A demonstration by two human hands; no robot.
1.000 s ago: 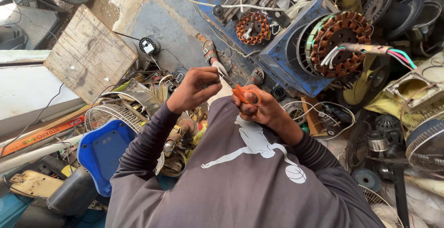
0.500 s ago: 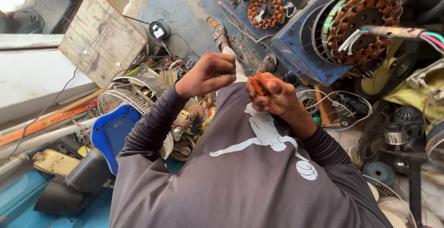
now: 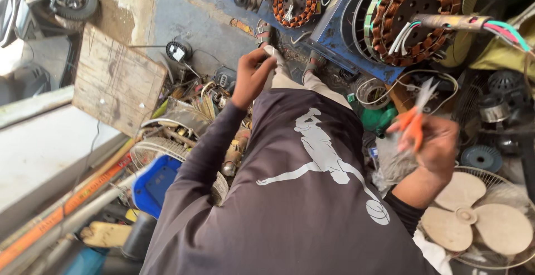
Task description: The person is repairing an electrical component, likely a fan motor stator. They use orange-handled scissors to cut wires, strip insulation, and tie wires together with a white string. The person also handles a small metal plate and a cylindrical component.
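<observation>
My right hand point(image 3: 434, 146) grips orange pliers point(image 3: 413, 123) at three o'clock. My left hand point(image 3: 252, 77), fingers pinched, holds something I cannot make out at eleven o'clock.

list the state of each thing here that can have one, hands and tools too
left hand: raised in front of the chest, fingers curled, what it pinches is too small to tell
right hand: out to the side, closed on the orange-handled scissors
orange-handled scissors: held up, blades blurred, open or shut unclear
large stator: bare copper windings showing, wire leads hanging out
small stator: lying loose on the blue surface
fan blade: lying flat in its wire guard
</observation>
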